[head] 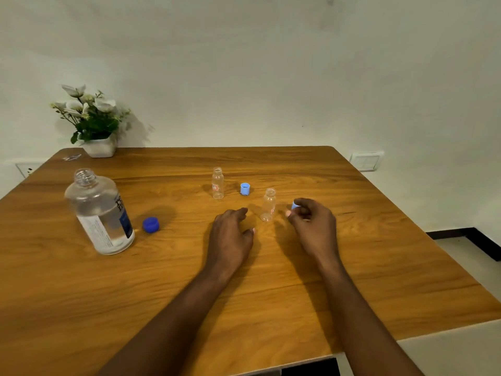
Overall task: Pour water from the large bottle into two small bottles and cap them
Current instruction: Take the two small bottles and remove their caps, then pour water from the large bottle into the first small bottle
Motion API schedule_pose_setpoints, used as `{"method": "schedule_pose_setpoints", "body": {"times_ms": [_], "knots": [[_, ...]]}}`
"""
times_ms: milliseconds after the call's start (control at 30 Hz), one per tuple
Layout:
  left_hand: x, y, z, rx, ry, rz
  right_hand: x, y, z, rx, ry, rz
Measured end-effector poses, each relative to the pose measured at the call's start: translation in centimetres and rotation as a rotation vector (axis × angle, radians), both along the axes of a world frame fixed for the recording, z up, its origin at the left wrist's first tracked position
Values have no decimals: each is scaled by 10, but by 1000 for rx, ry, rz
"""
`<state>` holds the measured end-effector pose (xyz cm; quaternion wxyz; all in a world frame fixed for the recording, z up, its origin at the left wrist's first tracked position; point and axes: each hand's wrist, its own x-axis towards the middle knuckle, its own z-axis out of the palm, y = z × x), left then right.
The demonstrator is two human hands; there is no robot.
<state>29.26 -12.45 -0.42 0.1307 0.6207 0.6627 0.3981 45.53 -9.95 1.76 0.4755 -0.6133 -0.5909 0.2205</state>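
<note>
Pale-blue, a cap (295, 205) is pinched in the right hand (311, 226) beside the nearer small bottle (268, 206), seemingly for capping, while the empty left hand (230, 234) is held loosely open, presumably to steady it.

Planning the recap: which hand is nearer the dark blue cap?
Left. The left hand is open, right of the dark blue cap; the right hand is farther right, pinching a light blue cap.

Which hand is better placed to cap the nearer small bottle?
Right. The right hand pinches a light blue cap just beside the nearer small bottle; the left hand holds nothing.
</note>
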Motion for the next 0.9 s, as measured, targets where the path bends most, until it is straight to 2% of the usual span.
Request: {"method": "schedule_pose_setpoints", "body": {"times_ms": [133,533,900], "knots": [[-9,-10,0,11,41,11,-26,-2,-3,-121,-18,98],[-42,-43,5,23,48,64,-55,-4,-13,-96,-90,127],[-96,-90,5,94,-10,199,-127,-40,-7,-70,-133,458]]}}
